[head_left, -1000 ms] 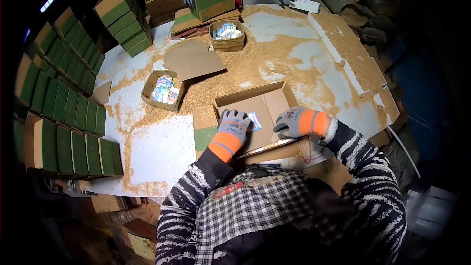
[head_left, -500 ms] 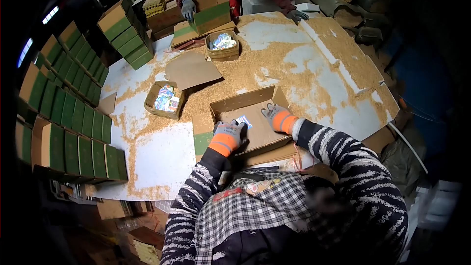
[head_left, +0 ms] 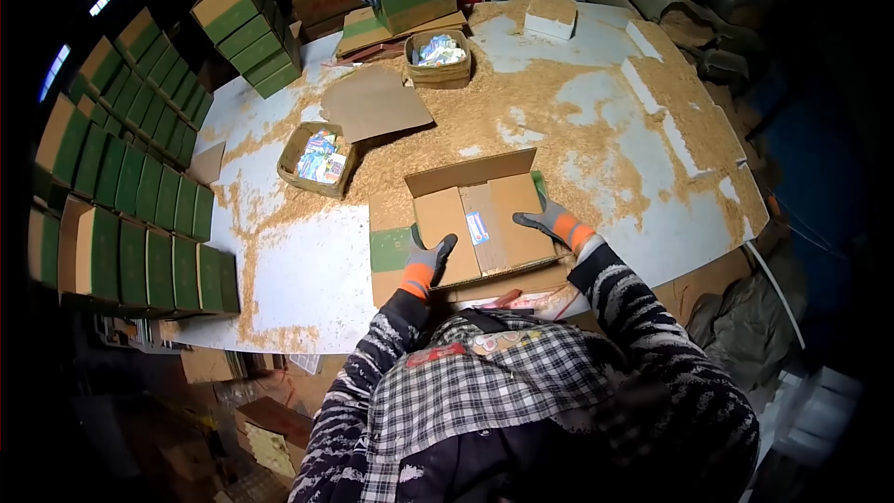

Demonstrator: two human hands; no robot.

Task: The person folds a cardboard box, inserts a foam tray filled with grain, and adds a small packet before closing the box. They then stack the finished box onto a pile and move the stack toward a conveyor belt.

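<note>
Head camera view: the cardboard box (head_left: 438,222) is on the surface (head_left: 307,270), near its edge at the wearer's body. Its far panel stands raised; two plain brown panels meet at a straight central seam. A small blue, white and red printed slip (head_left: 477,227) lies across the seam. The left hand (head_left: 427,257) and right hand (head_left: 555,224) grip opposite sides, thumbs inward.

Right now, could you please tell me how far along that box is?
The printed card already lies between two flat panels of the box. The left hand and right hand hold its sides. The far flap stands up, so folding it probably remains.
</note>
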